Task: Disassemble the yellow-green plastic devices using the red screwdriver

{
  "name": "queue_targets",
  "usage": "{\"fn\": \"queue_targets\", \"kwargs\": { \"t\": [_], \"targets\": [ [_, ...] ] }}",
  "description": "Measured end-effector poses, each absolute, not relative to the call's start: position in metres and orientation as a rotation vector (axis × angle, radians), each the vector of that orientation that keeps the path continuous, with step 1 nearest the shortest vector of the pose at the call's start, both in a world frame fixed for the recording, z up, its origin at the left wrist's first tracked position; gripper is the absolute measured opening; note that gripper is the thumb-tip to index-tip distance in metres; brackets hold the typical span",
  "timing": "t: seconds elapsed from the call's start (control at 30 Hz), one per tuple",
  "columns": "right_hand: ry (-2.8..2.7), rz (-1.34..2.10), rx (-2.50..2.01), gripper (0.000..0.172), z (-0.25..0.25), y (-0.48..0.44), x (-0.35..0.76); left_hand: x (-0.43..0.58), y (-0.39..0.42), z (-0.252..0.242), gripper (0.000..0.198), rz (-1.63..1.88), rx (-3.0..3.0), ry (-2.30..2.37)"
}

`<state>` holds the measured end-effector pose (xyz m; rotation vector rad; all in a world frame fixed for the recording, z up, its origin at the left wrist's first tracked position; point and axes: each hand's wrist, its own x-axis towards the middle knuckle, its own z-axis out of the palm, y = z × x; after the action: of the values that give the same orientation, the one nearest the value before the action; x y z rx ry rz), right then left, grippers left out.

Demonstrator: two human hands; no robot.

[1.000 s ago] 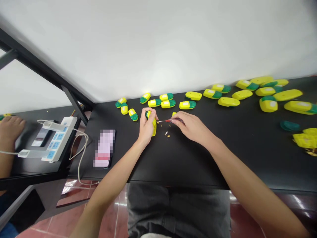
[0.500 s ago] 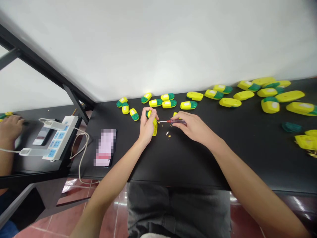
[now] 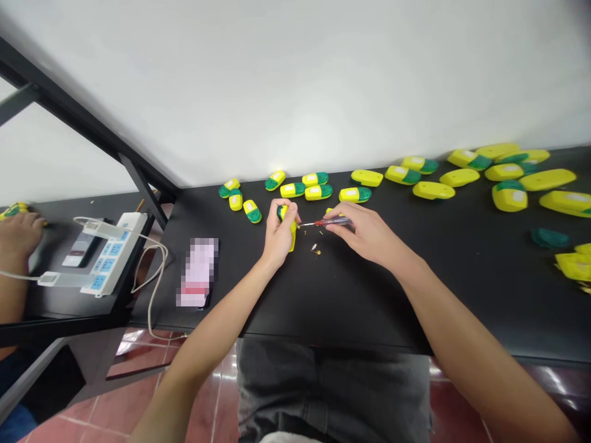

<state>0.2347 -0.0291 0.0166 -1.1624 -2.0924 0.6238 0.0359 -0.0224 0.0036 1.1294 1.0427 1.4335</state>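
Note:
My left hand (image 3: pixel 278 232) is closed around a yellow and green plastic casing (image 3: pixel 293 239), which it covers in large part. In my right hand (image 3: pixel 362 224) is a screwdriver (image 3: pixel 327 221) with a reddish clear handle, held level and pointing left. Its tip meets the right side of the casing, where a small brass-coloured part shows. Small metal parts (image 3: pixel 316 250) and tiny screws (image 3: pixel 321 232) lie on the black table just below the screwdriver. A yellow piece (image 3: pixel 330 213) lies partly hidden behind my right hand.
Several yellow-green casings (image 3: pixel 318 192) line the table's back edge, with more (image 3: pixel 509 195) at the right. A green cover (image 3: pixel 549 237) and yellow shells (image 3: pixel 575 266) lie far right. Left are a phone (image 3: pixel 198 274), a power strip (image 3: pixel 113 255) and another person's hand (image 3: pixel 21 237).
The casing in my left hand has turned, so less of its yellow inside shows. The screwdriver stays at it, its handle tilted slightly up. The other person's hand has shifted slightly.

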Motion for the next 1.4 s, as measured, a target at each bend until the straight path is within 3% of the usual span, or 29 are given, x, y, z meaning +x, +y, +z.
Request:
{"fn": "queue_targets", "kwargs": {
  "t": [0.2, 0.43, 0.63, 0.8, 0.97, 1.1, 1.3, 1.4],
  "targets": [
    [-2.188, 0.637, -1.277, 0.031, 0.0161, -0.0312, 0.2340, 0.0350, -0.0212, 0.0018, 0.031, 1.443, 1.143, 1.048],
    [-2.135, 0.668, -1.158, 0.009, 0.0214, -0.0308, 0.2370, 0.0349, -0.0214, 0.0015, 0.031, 1.445, 1.147, 1.041],
    [-2.184, 0.665, -1.267, 0.031, 0.0191, -0.0312, 0.2354, 0.0349, -0.0212, 0.0020, 0.031, 1.446, 1.144, 1.052],
    [-2.168, 0.698, -1.169, 0.015, 0.0191, -0.0280, 0.2381, 0.0348, -0.0216, 0.0017, 0.034, 1.449, 1.151, 1.027],
    [-2.134, 0.607, -1.194, 0.029, 0.0170, -0.0269, 0.2348, 0.0339, -0.0207, 0.0015, 0.035, 1.444, 1.156, 1.034],
    [-2.101, 0.670, -1.161, 0.018, 0.0134, -0.0263, 0.2347, 0.0334, -0.0201, 0.0016, 0.036, 1.451, 1.148, 1.029],
    [-2.199, 0.722, -1.235, 0.031, 0.0127, -0.0263, 0.2371, 0.0339, -0.0207, 0.0013, 0.035, 1.440, 1.189, 1.048],
    [-2.165, 0.716, -1.214, 0.021, 0.0149, -0.0264, 0.2375, 0.0345, -0.0211, 0.0008, 0.037, 1.433, 1.202, 1.051]
  ]
}}
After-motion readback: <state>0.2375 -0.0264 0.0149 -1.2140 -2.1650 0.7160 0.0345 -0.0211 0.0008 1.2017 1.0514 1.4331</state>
